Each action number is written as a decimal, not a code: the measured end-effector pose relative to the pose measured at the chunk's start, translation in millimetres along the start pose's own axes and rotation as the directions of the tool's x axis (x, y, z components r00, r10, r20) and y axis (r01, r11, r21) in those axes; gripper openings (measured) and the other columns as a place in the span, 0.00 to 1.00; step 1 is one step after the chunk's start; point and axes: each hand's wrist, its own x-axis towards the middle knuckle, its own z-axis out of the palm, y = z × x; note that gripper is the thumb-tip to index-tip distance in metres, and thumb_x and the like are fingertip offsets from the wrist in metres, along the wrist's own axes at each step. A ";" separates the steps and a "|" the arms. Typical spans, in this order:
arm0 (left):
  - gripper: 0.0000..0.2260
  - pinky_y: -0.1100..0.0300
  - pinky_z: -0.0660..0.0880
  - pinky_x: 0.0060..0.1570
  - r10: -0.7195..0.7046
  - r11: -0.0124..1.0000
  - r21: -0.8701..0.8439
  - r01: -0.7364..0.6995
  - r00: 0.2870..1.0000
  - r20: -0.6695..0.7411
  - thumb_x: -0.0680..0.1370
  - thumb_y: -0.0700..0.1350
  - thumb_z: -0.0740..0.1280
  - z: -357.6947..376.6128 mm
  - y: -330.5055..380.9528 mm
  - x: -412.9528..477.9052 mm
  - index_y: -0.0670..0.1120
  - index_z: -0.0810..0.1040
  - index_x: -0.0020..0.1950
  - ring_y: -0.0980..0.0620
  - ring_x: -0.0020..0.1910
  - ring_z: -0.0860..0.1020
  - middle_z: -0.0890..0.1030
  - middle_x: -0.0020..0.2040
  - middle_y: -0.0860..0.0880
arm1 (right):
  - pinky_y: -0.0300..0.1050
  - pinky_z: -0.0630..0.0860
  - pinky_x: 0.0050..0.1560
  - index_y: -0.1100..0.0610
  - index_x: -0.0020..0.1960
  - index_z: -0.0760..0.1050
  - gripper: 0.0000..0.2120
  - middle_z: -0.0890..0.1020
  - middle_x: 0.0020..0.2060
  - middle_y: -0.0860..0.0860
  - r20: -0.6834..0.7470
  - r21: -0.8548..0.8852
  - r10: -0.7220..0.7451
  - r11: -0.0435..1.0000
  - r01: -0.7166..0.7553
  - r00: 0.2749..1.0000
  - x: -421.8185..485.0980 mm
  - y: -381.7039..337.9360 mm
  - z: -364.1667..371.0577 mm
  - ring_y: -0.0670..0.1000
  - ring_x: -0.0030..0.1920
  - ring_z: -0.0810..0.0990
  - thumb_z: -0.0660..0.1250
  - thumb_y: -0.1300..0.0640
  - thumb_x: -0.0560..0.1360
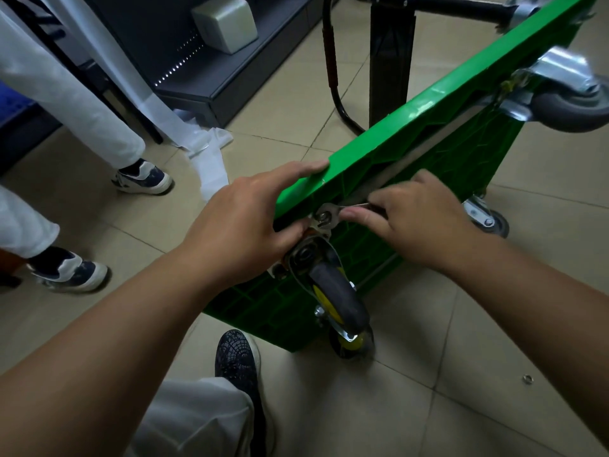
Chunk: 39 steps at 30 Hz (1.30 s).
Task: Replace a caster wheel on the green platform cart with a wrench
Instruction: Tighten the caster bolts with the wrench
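Fingers (359, 213) of the right hand (418, 219) pinch a wrench (326, 216) just above the caster wheel (336, 298). The left hand (244, 222) grips the cart (428, 153) edge above that wheel.

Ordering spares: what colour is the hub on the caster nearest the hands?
Yellow. The tread of that caster wheel is dark grey. It shows in the head view.

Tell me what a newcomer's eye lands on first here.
The bright green platform cart, tipped on its side across the tiled floor, stands out first. At its near corner the right hand holds a wrench at the mount of a yellow-hubbed caster wheel, while the left hand grips the cart's edge. A small nut lies on the floor at lower right.
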 end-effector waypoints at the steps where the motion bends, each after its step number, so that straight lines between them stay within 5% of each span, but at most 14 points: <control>1: 0.31 0.49 0.79 0.46 -0.002 1.000 0.006 0.002 1.000 0.002 0.77 0.52 0.74 0.0 -0.3 0.4 0.70 0.65 0.76 0.50 0.50 0.82 0.82 0.64 0.56 | 0.48 0.62 0.45 0.51 0.33 0.67 0.34 0.74 0.28 0.48 -0.001 0.069 0.042 0.997 -0.042 0.999 -2.8 -2.6 9.0 0.53 0.31 0.69 0.40 0.26 0.75; 4: 0.32 0.52 0.78 0.42 -0.008 1.000 0.017 0.008 1.000 0.008 0.77 0.52 0.74 -0.5 -1.0 0.2 0.70 0.65 0.76 0.53 0.43 0.80 0.83 0.61 0.56 | 0.47 0.63 0.39 0.51 0.30 0.61 0.32 0.65 0.24 0.46 0.016 0.350 0.159 0.924 -0.154 0.987 -13.0 -16.2 35.8 0.54 0.29 0.67 0.45 0.26 0.75; 8: 0.31 0.57 0.71 0.37 -0.004 1.000 0.023 0.003 1.000 0.009 0.76 0.52 0.73 -1.0 -0.1 0.2 0.69 0.66 0.76 0.56 0.38 0.76 0.83 0.59 0.56 | 0.46 0.58 0.29 0.53 0.29 0.60 0.38 0.63 0.24 0.48 0.239 0.789 0.228 0.521 -0.325 0.944 -18.5 -40.6 63.3 0.48 0.26 0.63 0.49 0.17 0.66; 11: 0.31 0.55 0.72 0.36 -0.004 1.000 0.008 0.004 1.000 0.016 0.76 0.52 0.73 -1.7 -0.3 0.3 0.69 0.67 0.75 0.56 0.37 0.77 0.84 0.55 0.55 | 0.46 0.58 0.31 0.60 0.31 0.63 0.43 0.64 0.28 0.53 0.324 0.874 0.184 0.316 -0.368 0.928 -19.2 -49.4 74.7 0.50 0.30 0.63 0.51 0.16 0.65; 17: 0.30 0.53 0.77 0.39 -0.022 1.000 -0.009 0.022 1.000 0.017 0.76 0.53 0.74 -1.7 -1.4 0.0 0.71 0.67 0.74 0.56 0.36 0.77 0.83 0.55 0.55 | 0.45 0.61 0.31 0.56 0.31 0.64 0.37 0.63 0.24 0.45 0.261 0.840 0.346 0.378 -0.389 0.901 -48.8 -29.1 76.9 0.46 0.27 0.64 0.58 0.20 0.67; 21: 0.31 0.49 0.79 0.41 -0.028 0.999 -0.027 0.028 0.999 0.019 0.76 0.51 0.74 -1.7 -2.3 0.9 0.71 0.67 0.74 0.54 0.37 0.77 0.83 0.54 0.55 | 0.41 0.66 0.35 0.53 0.46 0.76 0.15 0.66 0.28 0.44 0.059 0.922 0.426 0.324 -0.213 0.903 -51.9 -38.0 51.4 0.46 0.31 0.66 0.77 0.46 0.71; 24: 0.30 0.52 0.78 0.39 -0.029 0.999 -0.030 0.029 0.999 0.013 0.76 0.51 0.74 -1.7 -1.4 0.7 0.71 0.68 0.73 0.56 0.36 0.75 0.83 0.52 0.55 | 0.39 0.67 0.36 0.56 0.55 0.79 0.12 0.65 0.30 0.54 -0.105 0.933 0.418 0.354 -0.055 0.902 -46.3 -58.3 27.1 0.49 0.31 0.65 0.76 0.57 0.73; 28: 0.30 0.54 0.76 0.39 -0.026 1.000 -0.013 0.026 1.000 0.010 0.76 0.51 0.75 -0.9 0.0 0.5 0.70 0.68 0.73 0.57 0.36 0.75 0.82 0.52 0.56 | 0.44 0.67 0.36 0.70 0.51 0.76 0.14 0.64 0.29 0.51 -0.168 0.938 0.418 0.346 0.014 0.893 -42.7 -66.0 21.8 0.50 0.31 0.65 0.74 0.59 0.76; 33: 0.30 0.51 0.78 0.41 -0.022 1.000 -0.011 0.023 1.000 0.009 0.76 0.51 0.75 -1.5 0.1 0.1 0.70 0.68 0.73 0.54 0.38 0.77 0.82 0.53 0.56 | 0.27 0.69 0.40 0.57 0.55 0.81 0.11 0.76 0.30 0.35 -0.131 0.948 0.369 0.317 0.008 0.920 -45.7 -72.8 20.3 0.36 0.34 0.75 0.72 0.67 0.75; 39: 0.31 0.52 0.77 0.40 -0.020 1.000 -0.009 0.020 1.000 0.005 0.76 0.51 0.75 -1.2 -1.1 1.1 0.70 0.68 0.73 0.56 0.37 0.77 0.82 0.52 0.57 | 0.23 0.68 0.37 0.57 0.54 0.81 0.14 0.76 0.28 0.31 -0.118 0.945 0.390 0.327 -0.018 0.913 -39.4 -74.5 14.0 0.33 0.31 0.76 0.71 0.72 0.74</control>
